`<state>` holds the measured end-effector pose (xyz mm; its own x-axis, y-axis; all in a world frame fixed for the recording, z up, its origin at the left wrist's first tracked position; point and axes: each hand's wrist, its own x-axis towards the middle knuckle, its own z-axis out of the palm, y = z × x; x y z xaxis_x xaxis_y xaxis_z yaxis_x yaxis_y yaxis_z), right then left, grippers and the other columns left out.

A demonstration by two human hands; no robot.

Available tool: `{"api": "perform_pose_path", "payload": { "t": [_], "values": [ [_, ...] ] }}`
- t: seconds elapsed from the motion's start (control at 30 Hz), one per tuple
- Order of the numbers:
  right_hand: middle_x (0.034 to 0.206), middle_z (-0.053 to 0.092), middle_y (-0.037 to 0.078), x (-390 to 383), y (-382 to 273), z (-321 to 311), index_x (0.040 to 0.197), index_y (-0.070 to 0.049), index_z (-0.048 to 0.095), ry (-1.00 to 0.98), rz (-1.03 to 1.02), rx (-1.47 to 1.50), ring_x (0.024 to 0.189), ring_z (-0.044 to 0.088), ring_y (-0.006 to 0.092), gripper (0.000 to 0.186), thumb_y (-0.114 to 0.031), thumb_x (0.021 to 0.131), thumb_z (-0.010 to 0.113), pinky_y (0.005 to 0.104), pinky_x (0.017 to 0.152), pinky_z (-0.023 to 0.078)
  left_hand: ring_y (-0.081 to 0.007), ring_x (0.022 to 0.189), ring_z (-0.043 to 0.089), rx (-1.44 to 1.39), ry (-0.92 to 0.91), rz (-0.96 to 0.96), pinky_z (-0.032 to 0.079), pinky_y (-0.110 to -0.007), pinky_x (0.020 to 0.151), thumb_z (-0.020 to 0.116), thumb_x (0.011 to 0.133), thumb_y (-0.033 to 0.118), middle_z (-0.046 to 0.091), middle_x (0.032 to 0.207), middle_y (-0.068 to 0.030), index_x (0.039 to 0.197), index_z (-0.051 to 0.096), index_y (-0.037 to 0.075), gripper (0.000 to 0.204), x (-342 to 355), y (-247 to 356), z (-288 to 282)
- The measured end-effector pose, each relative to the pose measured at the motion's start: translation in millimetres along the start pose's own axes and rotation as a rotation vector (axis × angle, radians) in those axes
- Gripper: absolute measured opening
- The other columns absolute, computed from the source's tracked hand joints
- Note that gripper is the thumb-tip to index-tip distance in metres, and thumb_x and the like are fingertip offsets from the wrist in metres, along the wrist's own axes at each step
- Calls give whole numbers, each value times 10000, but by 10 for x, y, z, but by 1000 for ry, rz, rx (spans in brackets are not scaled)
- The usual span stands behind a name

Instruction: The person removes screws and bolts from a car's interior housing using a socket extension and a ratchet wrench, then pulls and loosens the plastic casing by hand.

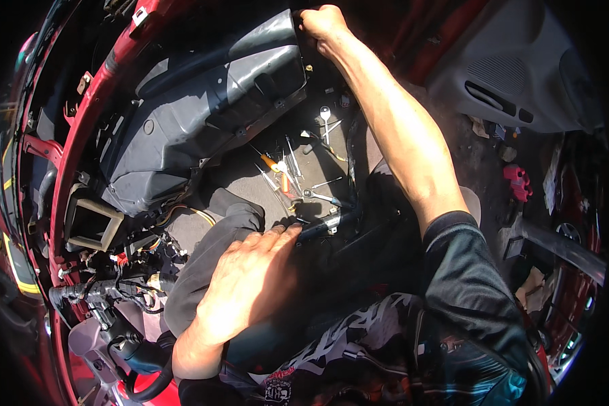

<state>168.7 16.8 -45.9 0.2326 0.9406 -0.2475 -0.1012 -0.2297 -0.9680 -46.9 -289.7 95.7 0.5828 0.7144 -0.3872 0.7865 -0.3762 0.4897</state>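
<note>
Head view: right hand [323,28] curled at black housing [223,101] to its left, grip unclear; left hand [247,281] flat, apparently empty. Likely handling housing; next needs firm purchase.

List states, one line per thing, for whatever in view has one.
Large dark-grey moulded plastic housing: sitting at a slant.
Bare right hand: at the housing's upper end, fingers curled, grip unclear.
Bare left hand: palm down, fingers extended.
Orange-handled metal screwdriver: lying down, unheld.
Silver metal ratchet: lying down, unheld.
Square tan-rimmed opening: uncovered.
Black wiring bundle: exposed.
</note>
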Motion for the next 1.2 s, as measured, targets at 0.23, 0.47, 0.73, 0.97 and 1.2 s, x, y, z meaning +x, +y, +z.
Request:
{"api": "perform_pose_path", "payload": {
  "t": [0.23, 0.47, 0.73, 0.97, 1.2],
  "values": [
    [595, 514, -8, -286, 232, -160, 768, -77, 562, -26, 170, 192, 425, 371, 59, 169, -137, 858, 693, 258, 406, 311, -368, 1052, 600, 5, -26, -15, 478, -426, 920, 707, 757, 107, 627, 1209, -170, 1277, 550, 9, 552, -10, -30, -17],
    [638, 539, 33, -1411, 1253, -305, 905, -5, 694, -534, 403, -632, 477, 431, 98, 298, -303, 885, 709, 294, 404, 338, -372, 1037, 604, -9, 9, 80, 483, -429, 896, 717, 738, 60, 622, 1237, -168, 1252, 548, 3, 544, -35, -13, 49],
    [927, 688, 75, -1298, 1128, -371, 1146, 25, 671, -609, 319, -470, 664, 562, 101, 300, -53, 857, 670, 262, 493, 455, -360, 999, 618, 53, -12, -12, 492, -425, 864, 715, 729, 43, 645, 1069, -179, 1300, 528, 13, 601, 1, 28, 66],
    [859, 695, 86, -559, 303, -553, 1069, -13, 614, -287, -204, -958, 677, 675, 149, 231, -65, 854, 681, 287, 587, 541, -346, 1028, 618, 34, 5, 46, 503, -424, 887, 728, 747, 102, 642, 1146, -170, 1274, 546, 1, 566, -7, 107, 42],
    [897, 717, 195, -457, 14, -267, 908, -37, 721, -287, -290, -1108, 853, 696, 315, 174, -164, 822, 638, 401, 781, 546, -313, 1007, 635, 13, 45, 80, 514, -397, 862, 709, 766, 108, 647, 1133, -149, 1243, 563, 2, 510, -140, 110, 72]
  ]
}}
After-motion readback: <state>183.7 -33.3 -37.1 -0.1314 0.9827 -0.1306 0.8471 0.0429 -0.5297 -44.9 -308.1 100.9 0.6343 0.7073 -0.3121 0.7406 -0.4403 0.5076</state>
